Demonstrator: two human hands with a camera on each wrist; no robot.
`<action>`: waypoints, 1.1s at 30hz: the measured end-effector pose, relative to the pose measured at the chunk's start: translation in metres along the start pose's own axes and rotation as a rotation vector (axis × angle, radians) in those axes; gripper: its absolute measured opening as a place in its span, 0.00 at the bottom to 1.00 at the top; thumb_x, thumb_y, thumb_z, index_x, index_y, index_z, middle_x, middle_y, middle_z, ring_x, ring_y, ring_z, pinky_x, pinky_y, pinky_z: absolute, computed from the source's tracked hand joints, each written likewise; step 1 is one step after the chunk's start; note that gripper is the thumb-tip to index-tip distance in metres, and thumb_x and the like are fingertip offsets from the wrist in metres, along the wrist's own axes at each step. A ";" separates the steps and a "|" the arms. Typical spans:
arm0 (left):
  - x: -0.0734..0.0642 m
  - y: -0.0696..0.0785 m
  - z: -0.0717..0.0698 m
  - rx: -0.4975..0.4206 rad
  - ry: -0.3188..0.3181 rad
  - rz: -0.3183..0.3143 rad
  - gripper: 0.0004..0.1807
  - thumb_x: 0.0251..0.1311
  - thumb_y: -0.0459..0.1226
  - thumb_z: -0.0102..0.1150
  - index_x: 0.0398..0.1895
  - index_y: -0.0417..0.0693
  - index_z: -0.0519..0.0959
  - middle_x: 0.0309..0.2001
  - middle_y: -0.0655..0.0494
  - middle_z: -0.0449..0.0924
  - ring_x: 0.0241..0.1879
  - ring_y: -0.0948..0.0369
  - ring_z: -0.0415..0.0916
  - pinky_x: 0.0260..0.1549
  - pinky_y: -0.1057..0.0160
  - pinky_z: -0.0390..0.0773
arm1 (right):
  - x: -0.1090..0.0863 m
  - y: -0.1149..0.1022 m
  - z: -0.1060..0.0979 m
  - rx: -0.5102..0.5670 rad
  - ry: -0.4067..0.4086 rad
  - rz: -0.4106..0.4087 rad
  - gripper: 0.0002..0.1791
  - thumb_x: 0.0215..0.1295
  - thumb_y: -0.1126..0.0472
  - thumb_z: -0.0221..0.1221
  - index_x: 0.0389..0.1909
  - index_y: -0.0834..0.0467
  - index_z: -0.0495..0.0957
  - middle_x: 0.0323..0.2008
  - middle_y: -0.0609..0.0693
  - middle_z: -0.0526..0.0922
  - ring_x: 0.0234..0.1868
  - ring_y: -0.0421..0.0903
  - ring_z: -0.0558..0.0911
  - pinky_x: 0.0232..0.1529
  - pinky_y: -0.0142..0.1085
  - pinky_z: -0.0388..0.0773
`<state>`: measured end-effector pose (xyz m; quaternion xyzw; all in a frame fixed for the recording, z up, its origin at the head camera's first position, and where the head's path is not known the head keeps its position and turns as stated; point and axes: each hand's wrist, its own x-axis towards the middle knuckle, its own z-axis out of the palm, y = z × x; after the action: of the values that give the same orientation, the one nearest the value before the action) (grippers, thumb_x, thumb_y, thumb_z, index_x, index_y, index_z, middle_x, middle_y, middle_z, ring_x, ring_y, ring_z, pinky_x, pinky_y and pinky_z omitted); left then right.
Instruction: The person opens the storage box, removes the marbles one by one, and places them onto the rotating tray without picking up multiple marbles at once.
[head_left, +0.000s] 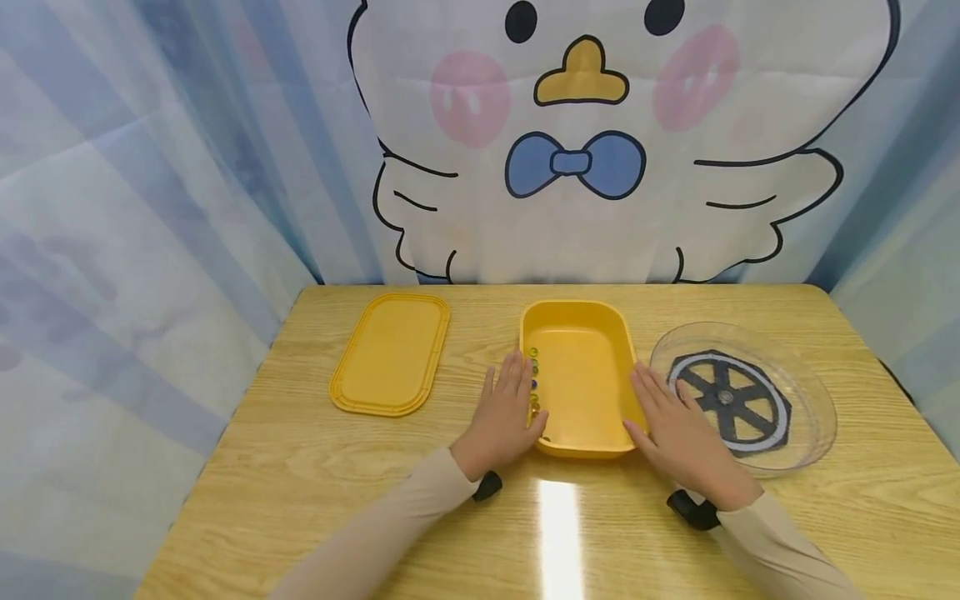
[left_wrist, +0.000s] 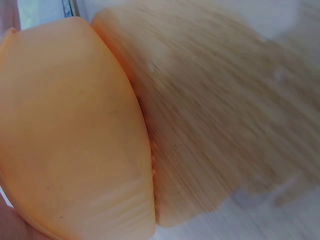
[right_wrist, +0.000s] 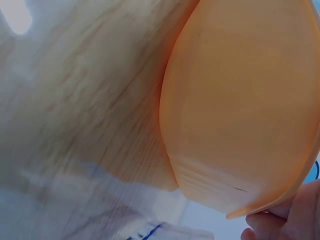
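Yellow bin (head_left: 585,383): on table (head_left: 262,467), beads (head_left: 534,384) inside along left wall
L hand (head_left: 501,423): fingers straight — at left rim
R hand (head_left: 686,442): fingers straight — right rim
Clear dish (head_left: 813,408): nr R hand

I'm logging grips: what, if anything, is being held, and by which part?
The yellow tray: the left hand holds it by its left-side rim, the right hand by its right-side rim.

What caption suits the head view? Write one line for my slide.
Colourful marbles lie in a yellow tub between left hand and right hand.
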<state>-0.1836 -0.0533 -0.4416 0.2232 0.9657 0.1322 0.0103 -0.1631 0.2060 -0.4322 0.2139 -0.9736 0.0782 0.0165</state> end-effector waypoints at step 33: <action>0.018 -0.007 0.003 0.168 0.043 -0.033 0.36 0.69 0.48 0.36 0.73 0.36 0.46 0.74 0.42 0.47 0.75 0.51 0.40 0.73 0.50 0.42 | 0.011 0.005 -0.041 -0.101 -0.083 -0.084 0.41 0.67 0.45 0.52 0.69 0.70 0.54 0.70 0.67 0.55 0.70 0.63 0.58 0.67 0.61 0.54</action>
<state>-0.2022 -0.0512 -0.4453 0.2043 0.9770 0.0552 -0.0270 -0.1751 0.2123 -0.3917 0.2565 -0.9663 0.0192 -0.0098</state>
